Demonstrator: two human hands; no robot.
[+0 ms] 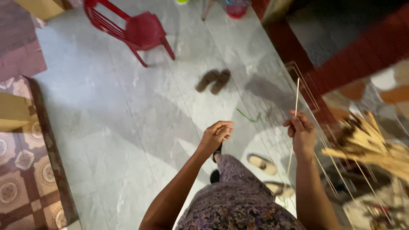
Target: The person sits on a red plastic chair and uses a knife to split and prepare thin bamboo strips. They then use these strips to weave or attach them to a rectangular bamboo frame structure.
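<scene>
Home floor: sandals [213,80], plastic chair [136,27]

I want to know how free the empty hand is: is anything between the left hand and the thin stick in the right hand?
Nothing visible does. The left hand hangs loosely curled and empty, apart from the right hand, which pinches the thin stick upright. Between them shows only the grey floor far below, with a green strand lying on it.
</scene>
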